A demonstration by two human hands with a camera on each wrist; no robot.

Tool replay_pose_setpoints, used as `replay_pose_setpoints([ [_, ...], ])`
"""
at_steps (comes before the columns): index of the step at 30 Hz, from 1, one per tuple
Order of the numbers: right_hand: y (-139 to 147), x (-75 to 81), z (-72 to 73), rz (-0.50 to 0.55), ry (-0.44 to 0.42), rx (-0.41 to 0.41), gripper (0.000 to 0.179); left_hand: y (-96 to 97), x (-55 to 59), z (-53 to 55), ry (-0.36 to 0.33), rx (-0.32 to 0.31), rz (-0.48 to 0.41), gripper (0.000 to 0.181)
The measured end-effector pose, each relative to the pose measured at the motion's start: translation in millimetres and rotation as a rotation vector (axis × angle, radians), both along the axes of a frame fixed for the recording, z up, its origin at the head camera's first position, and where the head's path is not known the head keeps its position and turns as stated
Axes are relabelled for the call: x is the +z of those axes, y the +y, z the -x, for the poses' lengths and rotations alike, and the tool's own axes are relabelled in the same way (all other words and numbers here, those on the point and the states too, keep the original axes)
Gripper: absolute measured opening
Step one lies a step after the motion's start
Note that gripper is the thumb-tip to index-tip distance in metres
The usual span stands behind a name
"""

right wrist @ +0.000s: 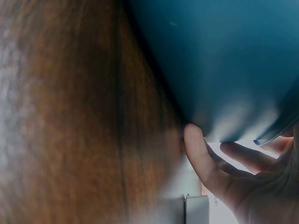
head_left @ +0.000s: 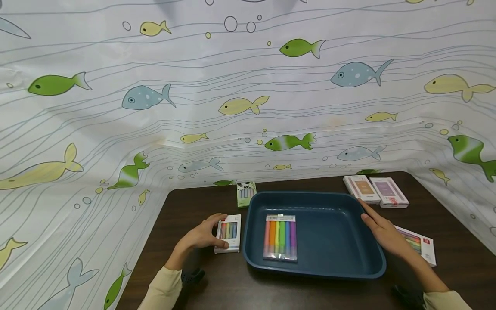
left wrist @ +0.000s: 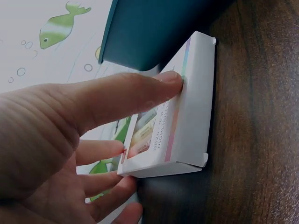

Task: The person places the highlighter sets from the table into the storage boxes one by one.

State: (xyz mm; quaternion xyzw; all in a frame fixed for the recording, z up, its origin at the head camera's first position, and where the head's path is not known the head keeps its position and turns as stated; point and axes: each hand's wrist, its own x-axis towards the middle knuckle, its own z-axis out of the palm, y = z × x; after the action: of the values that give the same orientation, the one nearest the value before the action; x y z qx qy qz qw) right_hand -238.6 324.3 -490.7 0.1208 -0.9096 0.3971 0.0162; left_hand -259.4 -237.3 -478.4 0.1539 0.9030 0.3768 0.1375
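My left hand (head_left: 203,234) grips a white box of highlighters (head_left: 231,233) lying left of the blue tray (head_left: 329,245). In the left wrist view, the thumb (left wrist: 159,86) lies on the box's near top edge and fingertips touch its far end. Inside the tray, at its left, lies a clear pack of coloured highlighters (head_left: 280,237). My right hand (head_left: 387,234) holds the tray's right side, thumb over the rim. Fingertips (right wrist: 194,135) meet the tray's outer wall (right wrist: 215,70) in the right wrist view.
A green cow-print box (head_left: 246,194) stands behind the tray's left corner. Two white boxes, one with an orange panel (head_left: 363,187) and one with a purple panel (head_left: 385,189), lie at back right. Another rainbow-striped box (head_left: 426,249) sits partly behind my right arm. Fish-print cloth surrounds the dark table.
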Motion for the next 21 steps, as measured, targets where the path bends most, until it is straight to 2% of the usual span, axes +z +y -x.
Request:
replay_pose_setpoints([
  [7,0.5,-1.0,-0.2,0.002,-0.005,0.002,0.059,0.9,-3.5,-0.5,0.044,0.009,0.017,0.093],
  [16,0.3,-0.9,-0.5,0.0,-0.002,0.0,0.059,3.5,-0.9,-3.0,0.108,0.018,0.065,0.089],
  [21,0.4,-0.3,0.5,0.002,-0.002,-0.002,0.059,4.0,-2.3,-1.6,0.143,0.022,0.035,0.09],
])
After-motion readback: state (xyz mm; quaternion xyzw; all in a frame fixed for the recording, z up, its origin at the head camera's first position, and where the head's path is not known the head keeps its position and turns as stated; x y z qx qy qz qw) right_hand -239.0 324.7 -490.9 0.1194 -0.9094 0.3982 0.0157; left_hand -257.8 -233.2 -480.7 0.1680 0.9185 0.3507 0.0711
